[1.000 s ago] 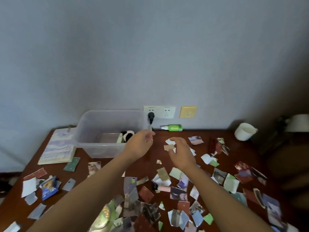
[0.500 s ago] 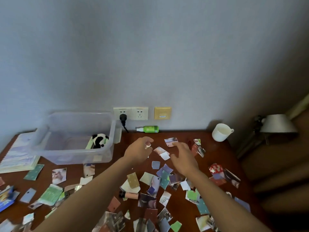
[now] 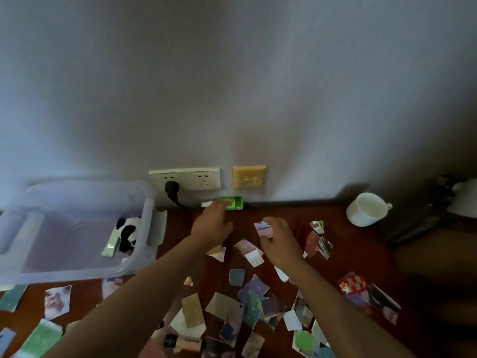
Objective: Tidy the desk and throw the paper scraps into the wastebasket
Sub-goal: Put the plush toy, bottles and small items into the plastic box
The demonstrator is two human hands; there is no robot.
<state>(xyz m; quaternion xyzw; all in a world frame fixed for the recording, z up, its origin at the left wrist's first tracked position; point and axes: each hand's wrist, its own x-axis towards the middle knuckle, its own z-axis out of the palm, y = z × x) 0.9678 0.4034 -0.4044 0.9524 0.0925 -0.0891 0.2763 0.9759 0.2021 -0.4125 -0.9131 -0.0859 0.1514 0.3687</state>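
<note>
Reaching farther back than half a second ago, your left hand (image 3: pixel 212 228) now covers part of the green bottle (image 3: pixel 233 203) by the wall, fingers curled; whether it grips, you cannot tell. Your right hand (image 3: pixel 280 241) hovers spread over paper scraps (image 3: pixel 247 301) littering the surface (image 3: pixel 343 251). Bottle label writing is unreadable.

A clear plastic bin (image 3: pixel 77 264) held a panda toy (image 3: pixel 128 232). A white cup (image 3: pixel 366 209) stood near the wall, beneath 2 outlet plates (image 3: pixel 184 178).
</note>
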